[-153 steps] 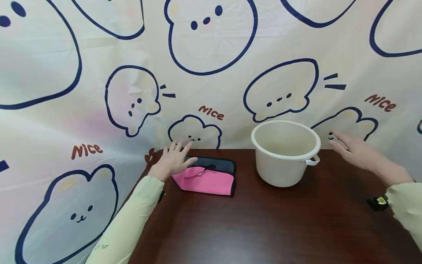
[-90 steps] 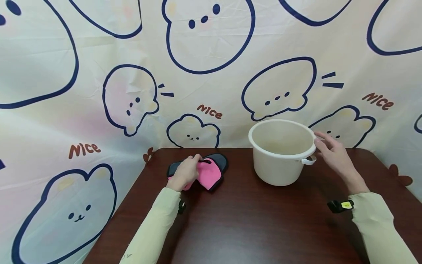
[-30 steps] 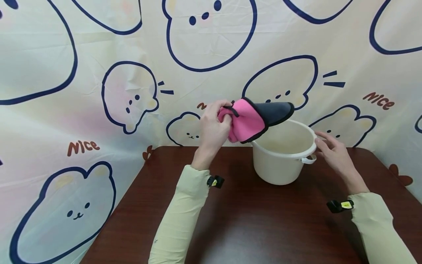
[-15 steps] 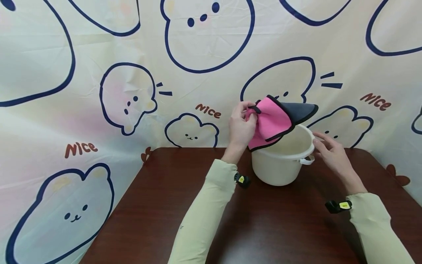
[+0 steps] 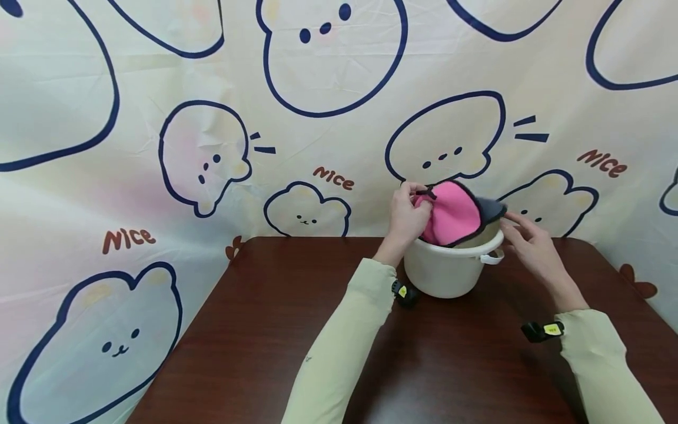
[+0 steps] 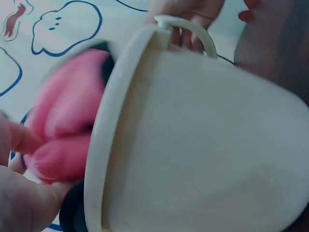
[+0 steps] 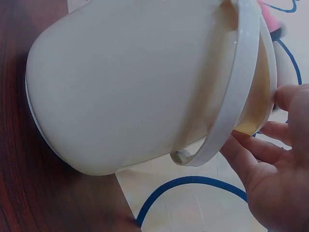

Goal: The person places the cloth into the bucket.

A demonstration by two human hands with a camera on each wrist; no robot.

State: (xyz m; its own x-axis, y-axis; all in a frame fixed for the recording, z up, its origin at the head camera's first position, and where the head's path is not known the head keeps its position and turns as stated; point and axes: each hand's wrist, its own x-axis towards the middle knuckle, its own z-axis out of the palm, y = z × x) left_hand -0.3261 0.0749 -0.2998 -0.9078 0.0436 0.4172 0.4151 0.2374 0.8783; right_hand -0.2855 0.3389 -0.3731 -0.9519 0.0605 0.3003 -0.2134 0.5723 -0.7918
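Cloth [image 5: 452, 215], pink on one face and dark grey on the other, sits bunched at the mouth of the cream bucket [image 5: 450, 271], partly inside and partly draped over the far rim. The left hand [image 5: 406, 215] pinches its near edge, by a small dark loop, with fingers [image 5: 418, 194] curled round the folds; in the left wrist view the pink bundle [image 6: 63, 130] is pressed between thumb and fingertips just outside the rim [image 6: 104, 145]. The right hand [image 5: 532, 247] is not clenched: its fingers [image 5: 516, 227] reach out straight to the bucket's rim on the handle side, touching or all but touching it beside the grey flap. The right wrist view shows those fingers [image 7: 270, 145] close under the rim, near the handle [image 7: 203, 154], gripping nothing.

To do this well, I judge the pinch should stay high on the cloth until the bulk is below the rim, so that the grey flap does not catch on the edge. The straight fingers look best used to steady the bucket, which is light and could slide on the dark wooden bench [image 5: 296, 330]. Only when the cloth is fully inside should the pinch be let go.

Behind the bench hangs a cartoon-printed curtain [image 5: 159, 118].
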